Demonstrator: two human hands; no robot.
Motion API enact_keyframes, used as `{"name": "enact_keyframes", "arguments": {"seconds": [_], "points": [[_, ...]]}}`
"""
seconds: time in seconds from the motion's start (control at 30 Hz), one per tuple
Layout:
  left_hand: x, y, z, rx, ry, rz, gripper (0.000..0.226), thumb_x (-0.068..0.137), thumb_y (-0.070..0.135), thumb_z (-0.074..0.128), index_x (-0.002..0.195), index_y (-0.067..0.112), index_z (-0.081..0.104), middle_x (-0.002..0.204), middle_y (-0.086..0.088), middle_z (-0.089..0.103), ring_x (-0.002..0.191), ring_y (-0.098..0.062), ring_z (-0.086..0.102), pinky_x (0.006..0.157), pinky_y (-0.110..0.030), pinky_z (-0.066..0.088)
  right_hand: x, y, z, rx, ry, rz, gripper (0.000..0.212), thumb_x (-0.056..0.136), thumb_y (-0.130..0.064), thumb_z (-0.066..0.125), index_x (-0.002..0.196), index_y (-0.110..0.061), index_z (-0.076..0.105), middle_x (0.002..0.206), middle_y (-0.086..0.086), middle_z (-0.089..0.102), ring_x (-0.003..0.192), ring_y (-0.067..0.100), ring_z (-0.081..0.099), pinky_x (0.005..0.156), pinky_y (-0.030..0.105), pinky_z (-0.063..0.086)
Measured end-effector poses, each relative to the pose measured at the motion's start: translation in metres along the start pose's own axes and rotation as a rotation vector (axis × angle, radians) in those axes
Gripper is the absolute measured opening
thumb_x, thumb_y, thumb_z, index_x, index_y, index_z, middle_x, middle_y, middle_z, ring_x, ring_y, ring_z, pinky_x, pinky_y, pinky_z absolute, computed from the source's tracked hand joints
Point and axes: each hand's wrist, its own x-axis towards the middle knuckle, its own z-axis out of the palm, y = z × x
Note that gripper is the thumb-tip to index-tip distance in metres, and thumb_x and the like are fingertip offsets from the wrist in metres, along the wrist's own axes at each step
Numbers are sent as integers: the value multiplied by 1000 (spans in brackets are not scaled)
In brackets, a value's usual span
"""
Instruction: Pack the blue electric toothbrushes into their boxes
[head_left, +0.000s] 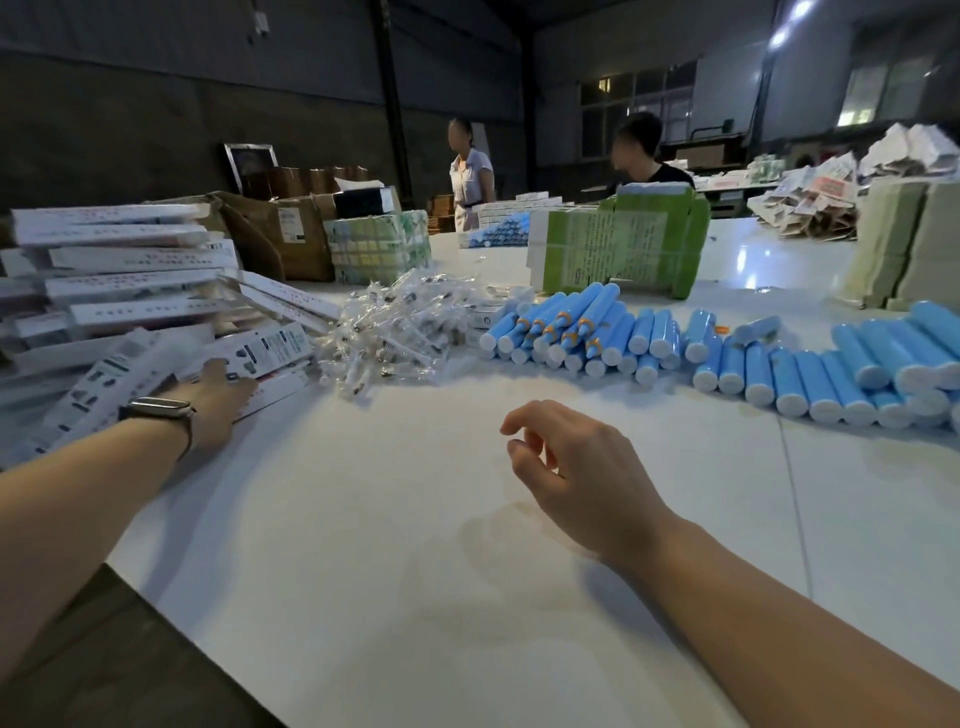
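Head view: looked down across a glossy white table (467, 597) in a dim warehouse, with the heap of clear-wrapped brush heads (387, 332) serving as landmark.
Left hand: the left hand (215, 402), a dark watch on its wrist, reached to the leaning pile of flat white printed cartons (124, 312) left of the heap; it rested on one low carton near the heap, but whether the fingers pinched it could not be told.
Right hand: the right hand (576, 478) hovered over bare table nearer the camera than the heap, fingers loosely curled, holding nothing.
Toothbrushes: the blue cylindrical toothbrush handles with white end caps (566, 332) lay in rows right of the heap, more stretching further right; none was in a box.
Step in hand: likely fetching one carton.
Doing it well: slide out a single carton from the loose lower edge of the pile, not from under the stack, so the leaning pile does not spill; meanwhile send the free hand right of the heap for one handle.
Background: green bundled packs (623, 244) and two people stood beyond the heap.
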Motion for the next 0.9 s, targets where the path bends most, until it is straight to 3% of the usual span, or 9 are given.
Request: {"name": "enact_keyframes", "arguments": {"seconds": [0.07,0.17,0.27,0.43,0.6,0.67,0.73,0.8,0.9], "points": [[-3,14,-8,19,77,68,36,95,16,49,130,22,46,126,-8,41,77,-25,57,59,-36,49,0,1,1,-7,4,-12,17,90,-34,50,103,-31,62,83,-17,55,70,3,45,67,30,45],[-12,48,-27,-23,239,47,38,93,15,47,130,19,46,122,-5,50,92,-27,60,57,-33,39,0,1,2,-7,10,-16,16,90,-34,50,102,-32,62,83,-17,55,70,2,46,67,30,45],[-21,89,-51,-64,248,30,43,90,15,50,133,16,48,129,-8,47,121,-35,48,76,-43,49,0,2,2,-8,16,-18,15,91,-33,51,101,-32,61,84,-19,53,70,2,47,66,30,43],[-33,129,-73,-381,353,10,32,93,6,44,123,5,54,127,-16,48,116,-41,44,84,-50,45,0,1,0,6,21,-8,15,89,-35,49,99,-33,61,84,-20,53,70,-4,49,68,33,47],[-47,141,-63,-707,453,24,37,95,-2,46,128,8,58,140,-16,40,118,-45,47,96,-50,42,0,1,1,5,21,-16,15,89,-34,50,99,-33,61,83,-21,53,70,-5,48,69,34,48],[-53,144,-65,-921,499,-1,38,94,0,49,128,12,59,142,-14,38,122,-39,48,100,-46,43,0,0,2,-7,9,-33,15,89,-34,50,100,-33,61,84,-20,54,71,-3,47,69,33,48],[-63,153,-76,-1326,435,-73,40,93,5,52,128,23,54,142,-11,39,125,-32,49,101,-42,48,1,-1,4,-34,-3,-50,17,89,-34,50,101,-32,62,83,-18,56,72,0,48,69,33,49],[-81,171,-91,-1885,196,-93,48,90,0,52,128,28,44,134,-11,52,114,-29,59,84,-41,57,4,-1,4,-25,24,-26,16,88,-34,51,100,-32,62,78,-18,56,71,4,50,68,32,49],[-103,207,-107,-2134,-128,-10,63,80,-11,48,133,24,43,115,-10,66,103,-30,65,78,-41,58,8,4,0,121,205,140,11,86,-35,52,96,-35,58,74,-16,57,68,8,53,67,31,46]]}}
